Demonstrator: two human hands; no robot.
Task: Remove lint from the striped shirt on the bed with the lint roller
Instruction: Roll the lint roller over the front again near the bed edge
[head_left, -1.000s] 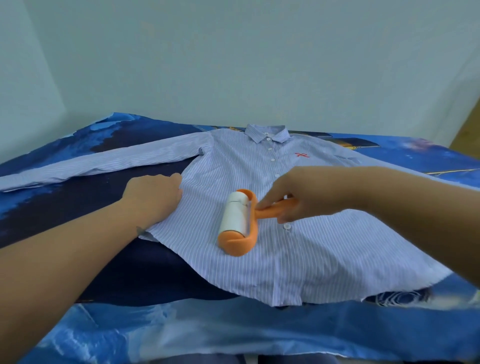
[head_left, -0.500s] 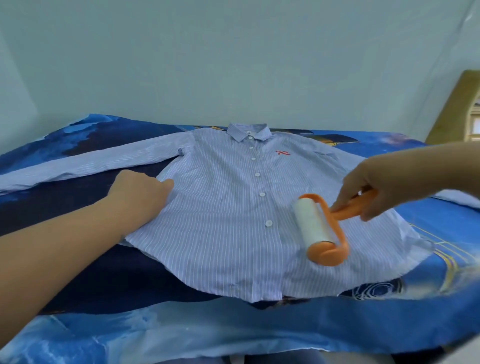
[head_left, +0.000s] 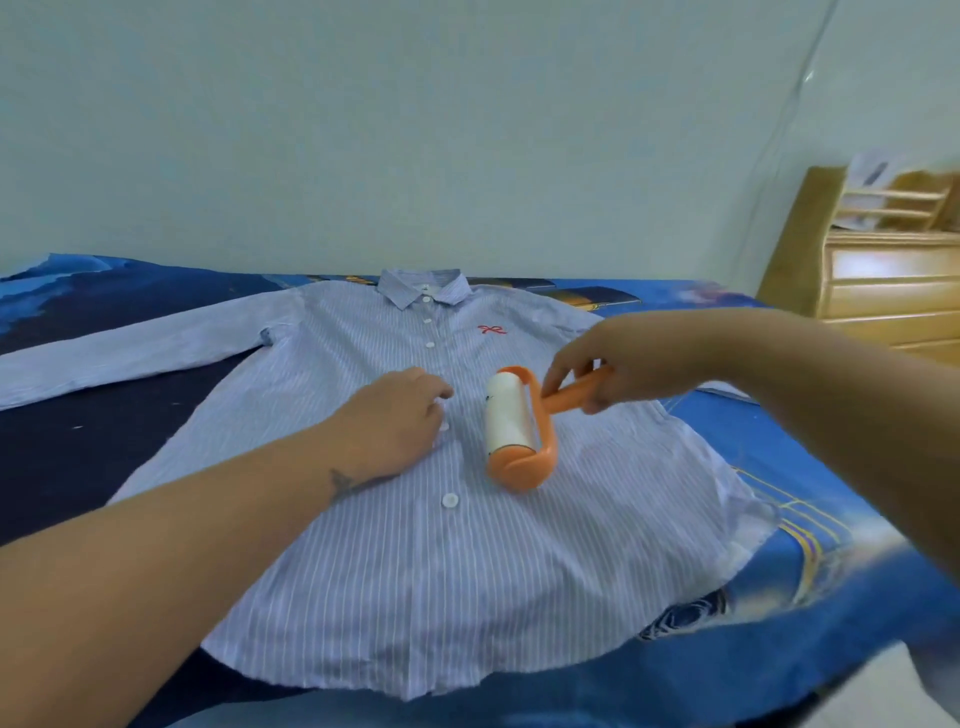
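Blue printed fabric covers the bed, dark navy on the left and brighter on the right, under a plain pale wall. The striped shirt lies flat and buttoned across it — thin white lines on light blue cotton, one sleeve stretched far left. The left hand presses flat on the button placket, fingers loosely spread. Just beside it the lint roller — white cylinder in an orange frame — rests on the shirt's chest, the right hand clamped around its handle. A wooden dresser stands far right.
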